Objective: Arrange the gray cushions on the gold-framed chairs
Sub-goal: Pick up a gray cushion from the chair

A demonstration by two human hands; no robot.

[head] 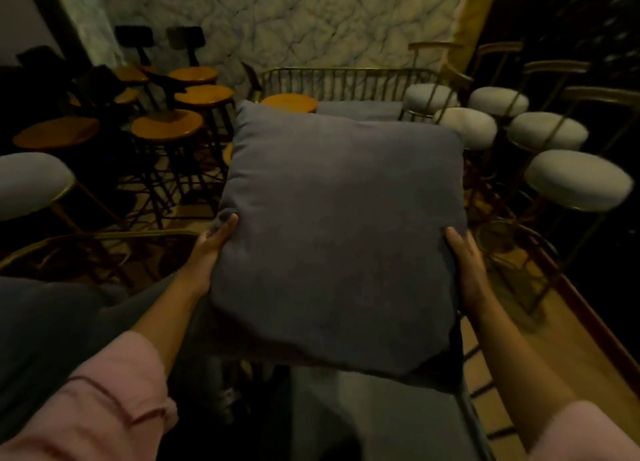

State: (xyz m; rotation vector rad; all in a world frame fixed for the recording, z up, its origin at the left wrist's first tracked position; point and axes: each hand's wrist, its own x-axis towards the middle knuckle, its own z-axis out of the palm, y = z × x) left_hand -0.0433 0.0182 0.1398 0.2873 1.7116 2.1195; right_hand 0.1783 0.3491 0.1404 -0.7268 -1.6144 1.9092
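The person holds a gray cushion out in front, the left hand gripping its left edge and the right hand pressed flat against its right edge, so the cushion hangs in the air above a gray seat pad just below. Beyond it stands a gold-framed chair with another gray pad on it. I'd worry about the right side: that open palm could let the cushion slide and drop, or its far corner could catch the wooden stool close behind. The room is dim, crowded with white padded stools, before a pale marbled wall
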